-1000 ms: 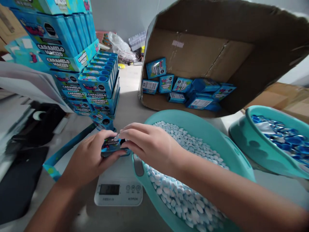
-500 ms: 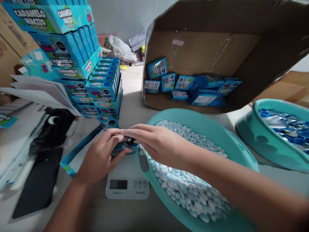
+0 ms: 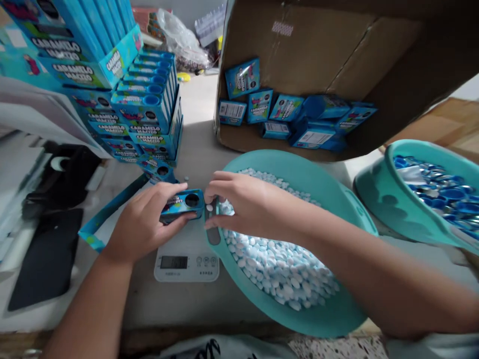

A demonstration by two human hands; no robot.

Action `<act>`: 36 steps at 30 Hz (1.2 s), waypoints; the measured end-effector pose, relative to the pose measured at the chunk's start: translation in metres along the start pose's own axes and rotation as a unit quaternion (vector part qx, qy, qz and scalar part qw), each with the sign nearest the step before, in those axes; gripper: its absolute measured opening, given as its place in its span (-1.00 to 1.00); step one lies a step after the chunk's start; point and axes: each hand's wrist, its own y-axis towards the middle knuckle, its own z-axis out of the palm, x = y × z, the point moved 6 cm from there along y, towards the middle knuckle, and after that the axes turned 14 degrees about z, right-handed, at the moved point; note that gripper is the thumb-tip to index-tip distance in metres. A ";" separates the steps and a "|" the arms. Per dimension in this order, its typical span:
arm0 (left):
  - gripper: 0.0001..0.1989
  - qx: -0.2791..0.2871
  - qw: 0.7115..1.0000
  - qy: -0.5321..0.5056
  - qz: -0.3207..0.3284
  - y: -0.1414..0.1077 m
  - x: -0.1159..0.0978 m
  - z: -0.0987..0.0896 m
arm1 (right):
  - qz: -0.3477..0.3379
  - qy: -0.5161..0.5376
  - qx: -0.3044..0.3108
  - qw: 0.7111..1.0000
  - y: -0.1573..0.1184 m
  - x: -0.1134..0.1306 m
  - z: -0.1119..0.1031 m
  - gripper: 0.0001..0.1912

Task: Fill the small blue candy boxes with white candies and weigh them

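Our right hand (image 3: 239,199) has moved off the small blue cardboard box (image 3: 180,203), fingers (image 3: 221,188) parted at one of two turquoise plastic tubs (image 3: 292,162). Our left hand (image 3: 144,219) clasps that box over one white rectangular scale (image 3: 187,270).

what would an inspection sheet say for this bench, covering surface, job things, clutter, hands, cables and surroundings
Surface: pale table bearing stacked blue boxes
Job's things: small blue box, round opening uncovered; scale; turquoise tub of white pieces
Clutter: papers, black slab, plastic bag
Left hand: holds the small blue box
Right hand: at the tub's left rim, thumb and fingers apart
Cables: nothing seen
Surroundings: cardboard carton holding loose blue boxes; second tub
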 end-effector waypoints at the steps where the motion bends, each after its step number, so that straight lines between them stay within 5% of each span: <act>1: -0.58 0.002 1.000 -0.002 0.001 0.001 0.000 0.000 | -0.002 0.003 0.001 1.000 0.001 0.001 0.002 -0.79; 4: -0.59 0.007 1.000 -0.016 -0.004 0.002 0.001 0.000 | -0.024 0.015 -0.015 0.999 0.003 0.002 0.006 -0.94; 10: -0.63 0.003 1.000 -0.026 -0.010 0.002 0.002 0.002 | -0.030 -0.025 -0.036 0.999 0.004 -0.004 0.002 -0.77; 16: -0.57 -0.014 1.000 -0.019 -0.008 0.002 0.001 0.002 | -0.057 -0.025 -0.199 0.978 -0.004 0.000 -0.018 -0.71; 19: -0.58 -0.014 0.999 -0.037 -0.017 0.002 0.003 0.003 | -0.129 -0.010 -0.215 0.968 -0.006 0.011 -0.011 -0.70; 21: -0.57 -0.012 0.999 -0.046 -0.021 0.002 0.003 0.003 | -0.122 -0.017 -0.206 0.971 -0.003 0.010 -0.008 -0.67; 24: -0.57 -0.008 0.999 -0.037 -0.018 0.002 0.003 0.002 | -0.002 -0.067 -0.159 0.985 0.005 -0.009 -0.011 -0.69; 29: -0.61 0.020 0.998 -0.041 -0.042 0.002 0.004 0.003 | 0.185 -0.205 0.075 0.958 0.011 -0.045 0.006 -0.67; 36: -0.63 0.029 0.996 -0.062 -0.063 0.002 0.005 0.004 | 0.163 -0.240 0.119 0.949 0.015 -0.037 0.015 -0.83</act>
